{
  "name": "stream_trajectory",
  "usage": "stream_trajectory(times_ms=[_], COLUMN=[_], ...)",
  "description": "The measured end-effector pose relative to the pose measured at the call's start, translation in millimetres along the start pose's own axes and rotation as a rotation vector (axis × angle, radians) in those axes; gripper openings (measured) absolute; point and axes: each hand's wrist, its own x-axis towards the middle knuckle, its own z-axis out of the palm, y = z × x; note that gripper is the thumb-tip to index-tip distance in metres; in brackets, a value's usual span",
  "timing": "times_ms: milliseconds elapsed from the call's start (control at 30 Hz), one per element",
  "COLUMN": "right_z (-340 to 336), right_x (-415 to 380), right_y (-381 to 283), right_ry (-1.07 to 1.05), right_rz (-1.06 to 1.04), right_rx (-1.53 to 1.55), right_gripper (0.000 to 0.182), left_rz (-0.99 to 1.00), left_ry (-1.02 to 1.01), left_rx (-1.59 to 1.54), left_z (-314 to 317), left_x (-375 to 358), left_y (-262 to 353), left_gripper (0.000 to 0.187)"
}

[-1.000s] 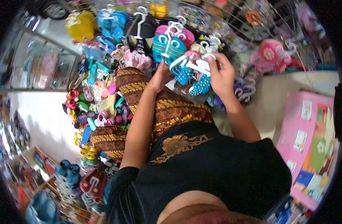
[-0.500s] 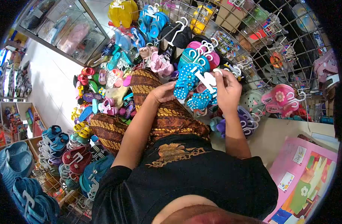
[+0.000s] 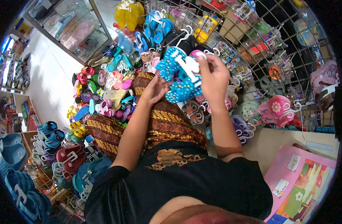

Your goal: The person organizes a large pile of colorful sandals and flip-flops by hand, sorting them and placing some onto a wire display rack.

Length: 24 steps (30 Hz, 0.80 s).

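Note:
A pair of blue sandals (image 3: 179,93) with pale dots hangs on a white plastic shoe hanger (image 3: 190,68), above my lap in the head view. My right hand (image 3: 216,76) is closed around the hanger's upper end, thumb over its front. At the toe of the upper sandal is my left hand (image 3: 155,89), palm turned up and fingers loosely apart; its fingertips are partly hidden by the sandals. Just below the pair, a brown sandal (image 3: 193,112) on a hanger shows beside my patterned brown cloth (image 3: 165,125).
Many coloured sandals (image 3: 103,80) lie heaped on the left. A wire grid rack (image 3: 277,48) with packaged goods rises at the right, pink slippers (image 3: 277,109) hanging low on it. A glass case (image 3: 72,31) stands upper left; a pink printed board (image 3: 281,173) is lower right.
Both hands have moved left and slightly up with the sandals. The pair has tilted, its hanger now turned more toward me, and my left palm shows more openly.

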Motion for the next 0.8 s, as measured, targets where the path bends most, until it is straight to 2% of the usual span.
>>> stream_trajectory(times_ms=[67,133,167,200,233,267,367,467,500,667,700,800], right_z=[30,64,82,99,117,133,169,188,195,212,213,218], right_x=[21,45,63,75,88,103,143,180,191,244,249,263], right_y=[5,10,30,25,33,44,78,95,105,148,153,173], right_ry=[-0.082,-0.175,-0.207,-0.275,-0.315,-0.354,-0.465,-0.560,-0.512,-0.498,-0.497,-0.493], right_rz=[-0.004,-0.029,-0.123,0.053,0.076,0.100,0.282,0.401,0.395,0.439,0.463,0.483], right_rx=[0.002,-0.062,-0.138,-0.054,0.009,0.070,0.135,0.040,0.035,-0.065,-0.073,-0.125], right_gripper=[0.019,0.023,0.025,0.025,0.025,0.024,0.023,0.025,0.020,0.022,0.023,0.024], left_rz=[0.029,0.089,0.171,0.252,0.250,0.293,0.285,0.297,0.296,0.201,0.186,0.140], left_ry=[0.053,0.006,0.101,0.196,0.304,0.282,0.405,0.545,0.556,0.615,0.600,0.685], left_rx=[0.085,-0.002,0.006,0.012,-0.027,-0.086,-0.128,-0.187,-0.186,-0.246,-0.303,-0.309], left_z=[-43,-67,-69,-67,-62,-90,-104,-95,-94,-113,-133,-141], left_x=[2,-5,-2,2,3,16,36,59,70,124,141,157], left_y=[23,53,63,74,88,97,128,145,150,165,163,161], left_gripper=[0.029,0.028,0.028,0.028,0.028,0.030,0.032,0.027,0.027,0.022,0.019,0.019])
